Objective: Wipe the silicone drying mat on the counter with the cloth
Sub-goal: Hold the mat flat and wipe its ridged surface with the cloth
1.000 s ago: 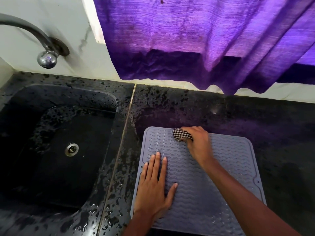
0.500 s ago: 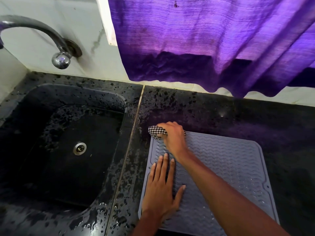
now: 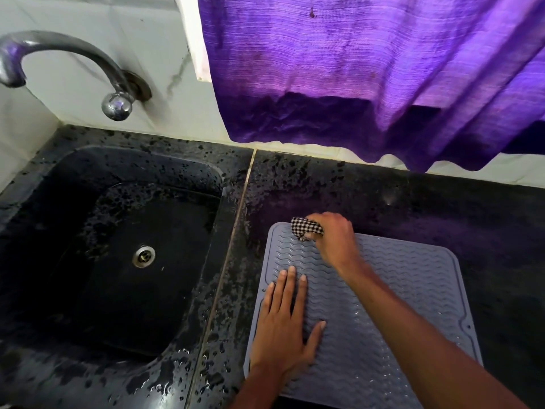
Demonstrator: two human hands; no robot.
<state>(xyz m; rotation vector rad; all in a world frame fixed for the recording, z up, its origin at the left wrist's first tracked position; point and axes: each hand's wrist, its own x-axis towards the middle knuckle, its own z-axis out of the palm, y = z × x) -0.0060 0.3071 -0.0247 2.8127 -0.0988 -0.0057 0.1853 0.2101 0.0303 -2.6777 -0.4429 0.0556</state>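
Keep the left hand (image 3: 283, 329) flat, fingers straight, pinning the near-left part of the silicone mat (image 3: 413, 290) to the dark table (image 3: 442, 208). Press the bunched checkered cloth (image 3: 305, 228), clenched in the grip of the right hand (image 3: 333, 240), firmly into the wavy ridges at the far-left corner. Work in overlapping rows toward the droplets on the right side. Against half a second ago: cloth now just inside the corner rather than overhanging it, left hand unmoved.

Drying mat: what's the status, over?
Left hand flat, pinning mat. Right hand grips checked cloth at mat's far-left corner. No obstacle on mat.
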